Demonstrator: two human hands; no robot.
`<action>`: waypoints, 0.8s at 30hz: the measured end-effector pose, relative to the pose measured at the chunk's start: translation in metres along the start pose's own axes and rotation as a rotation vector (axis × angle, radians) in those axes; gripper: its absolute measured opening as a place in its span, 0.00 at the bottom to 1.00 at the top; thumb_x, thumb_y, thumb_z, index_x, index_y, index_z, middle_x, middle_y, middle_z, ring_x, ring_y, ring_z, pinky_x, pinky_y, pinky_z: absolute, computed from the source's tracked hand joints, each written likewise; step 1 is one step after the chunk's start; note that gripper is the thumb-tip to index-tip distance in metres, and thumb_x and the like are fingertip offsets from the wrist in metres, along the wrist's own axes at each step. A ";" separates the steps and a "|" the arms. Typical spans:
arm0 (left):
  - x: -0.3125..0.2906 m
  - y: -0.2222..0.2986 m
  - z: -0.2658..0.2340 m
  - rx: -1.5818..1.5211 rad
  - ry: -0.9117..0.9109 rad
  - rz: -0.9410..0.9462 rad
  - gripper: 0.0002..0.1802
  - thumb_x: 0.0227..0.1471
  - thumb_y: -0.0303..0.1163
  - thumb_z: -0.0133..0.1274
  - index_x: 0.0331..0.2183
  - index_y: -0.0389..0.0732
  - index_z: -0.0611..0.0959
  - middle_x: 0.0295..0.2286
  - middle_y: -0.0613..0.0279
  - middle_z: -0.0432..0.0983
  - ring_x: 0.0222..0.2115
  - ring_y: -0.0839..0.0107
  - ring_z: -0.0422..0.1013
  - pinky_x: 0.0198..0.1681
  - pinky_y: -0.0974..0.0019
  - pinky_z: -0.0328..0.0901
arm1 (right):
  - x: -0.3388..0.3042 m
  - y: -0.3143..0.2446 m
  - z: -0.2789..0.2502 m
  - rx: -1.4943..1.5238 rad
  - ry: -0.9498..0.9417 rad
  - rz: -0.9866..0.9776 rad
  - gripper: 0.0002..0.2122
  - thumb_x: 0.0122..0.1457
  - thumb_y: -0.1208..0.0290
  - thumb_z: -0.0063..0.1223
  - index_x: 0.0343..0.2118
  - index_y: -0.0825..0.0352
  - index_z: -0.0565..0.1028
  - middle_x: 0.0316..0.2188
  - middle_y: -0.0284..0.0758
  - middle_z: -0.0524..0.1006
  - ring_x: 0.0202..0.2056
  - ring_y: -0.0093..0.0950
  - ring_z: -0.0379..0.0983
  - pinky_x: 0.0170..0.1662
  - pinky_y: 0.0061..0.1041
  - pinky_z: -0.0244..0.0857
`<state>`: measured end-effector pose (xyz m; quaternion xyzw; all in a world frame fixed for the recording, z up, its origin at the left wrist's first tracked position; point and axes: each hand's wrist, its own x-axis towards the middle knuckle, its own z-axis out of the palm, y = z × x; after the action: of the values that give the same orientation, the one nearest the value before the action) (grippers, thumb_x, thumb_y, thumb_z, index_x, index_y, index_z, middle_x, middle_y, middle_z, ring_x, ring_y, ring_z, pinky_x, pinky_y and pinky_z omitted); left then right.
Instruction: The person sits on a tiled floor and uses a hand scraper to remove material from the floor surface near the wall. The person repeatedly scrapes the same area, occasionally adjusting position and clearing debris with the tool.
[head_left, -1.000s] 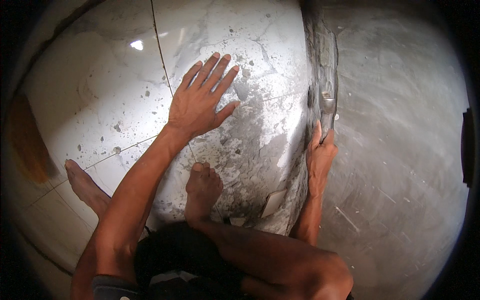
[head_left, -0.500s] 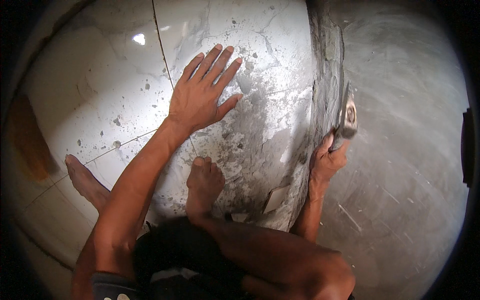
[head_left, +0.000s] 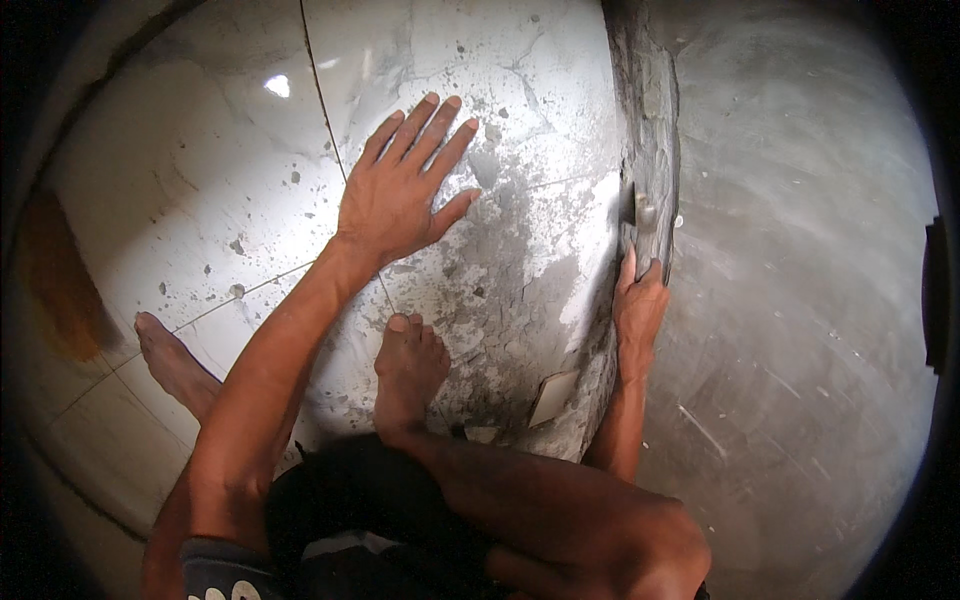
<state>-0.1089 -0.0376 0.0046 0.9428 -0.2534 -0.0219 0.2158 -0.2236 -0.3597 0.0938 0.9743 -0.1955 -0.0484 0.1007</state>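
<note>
1. Hammer (head_left: 645,208) lies against the rough, broken edge (head_left: 657,110) where the pale tiles meet the grey floor; its metal head shows just beyond the fingertips of the right hand (head_left: 640,308).
2. That right hand is wrapped about the hammer's handle, though I cannot make out much of the handle, hidden as it is by the fingers. One finger points forward toward the head.
3. Left hand (head_left: 393,208) lies palm down on the pale tiles (head_left: 240,120), fingers fanned and thumb held out to the side, gripping nothing.
4. Between the two hands I see a wide stretch of tile, so they are well apart. The hammer's head sits off to the right of the left hand, roughly level with its wrist, and is far nearer the right hand.
5. Grey crumbs and a dusty, chipped crust (head_left: 490,260) cover the tile between the left hand and the broken edge.
6. Nearer the person's knee, a loose square piece (head_left: 554,397) rests tilted beside that edge, left of the right forearm.
7. One bare foot (head_left: 410,372) is planted below the left hand; the other foot (head_left: 172,362) stands farther left.
8. Grey floor (head_left: 800,300), scuffed and flecked with chips, spreads out to the right of the hammer.
</note>
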 end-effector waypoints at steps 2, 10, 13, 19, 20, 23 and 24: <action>0.000 0.002 -0.003 -0.014 -0.034 -0.012 0.37 0.63 0.60 0.42 0.67 0.55 0.61 0.67 0.63 0.53 0.68 0.64 0.48 0.71 0.55 0.44 | -0.002 0.004 0.000 0.062 0.009 0.016 0.19 0.68 0.61 0.51 0.35 0.79 0.75 0.15 0.53 0.71 0.15 0.37 0.72 0.20 0.37 0.62; 0.005 0.000 -0.007 -0.017 -0.029 -0.006 0.37 0.63 0.58 0.43 0.67 0.55 0.61 0.67 0.62 0.54 0.68 0.61 0.49 0.71 0.53 0.45 | -0.014 -0.003 -0.001 0.024 -0.050 0.087 0.20 0.68 0.59 0.51 0.33 0.78 0.74 0.20 0.59 0.74 0.20 0.55 0.74 0.22 0.44 0.65; 0.001 0.000 -0.006 -0.010 -0.045 -0.008 0.37 0.62 0.58 0.44 0.67 0.54 0.62 0.67 0.60 0.54 0.68 0.60 0.49 0.71 0.51 0.45 | -0.016 -0.014 -0.015 0.207 -0.121 0.201 0.22 0.68 0.57 0.50 0.34 0.79 0.74 0.23 0.63 0.74 0.28 0.61 0.74 0.27 0.51 0.65; 0.010 0.010 -0.007 0.019 -0.034 0.004 0.37 0.60 0.55 0.48 0.66 0.52 0.64 0.67 0.60 0.55 0.68 0.59 0.49 0.70 0.52 0.45 | -0.051 -0.014 -0.029 0.456 -0.077 0.213 0.20 0.64 0.56 0.56 0.32 0.75 0.74 0.18 0.56 0.73 0.21 0.53 0.75 0.26 0.46 0.66; 0.011 0.010 -0.010 0.043 -0.035 0.002 0.38 0.60 0.56 0.49 0.66 0.51 0.65 0.67 0.59 0.55 0.68 0.59 0.50 0.70 0.53 0.45 | -0.055 -0.012 -0.017 0.501 -0.035 0.156 0.20 0.64 0.56 0.56 0.33 0.75 0.74 0.18 0.55 0.74 0.22 0.54 0.75 0.27 0.46 0.68; 0.010 0.012 -0.014 0.032 -0.046 0.013 0.36 0.60 0.50 0.50 0.66 0.50 0.64 0.67 0.57 0.55 0.68 0.56 0.50 0.68 0.50 0.47 | -0.064 -0.009 -0.008 0.512 -0.011 0.079 0.21 0.63 0.55 0.57 0.35 0.74 0.72 0.19 0.51 0.76 0.23 0.52 0.77 0.28 0.46 0.71; 0.009 0.013 -0.014 0.042 -0.058 0.007 0.36 0.60 0.50 0.50 0.66 0.50 0.64 0.66 0.56 0.55 0.67 0.55 0.50 0.68 0.50 0.47 | -0.064 -0.010 -0.007 0.469 -0.066 0.102 0.21 0.63 0.55 0.58 0.35 0.73 0.71 0.18 0.50 0.77 0.22 0.50 0.77 0.26 0.45 0.71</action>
<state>-0.1046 -0.0466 0.0233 0.9452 -0.2633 -0.0430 0.1883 -0.2777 -0.3242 0.1023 0.9578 -0.2535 -0.0286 -0.1324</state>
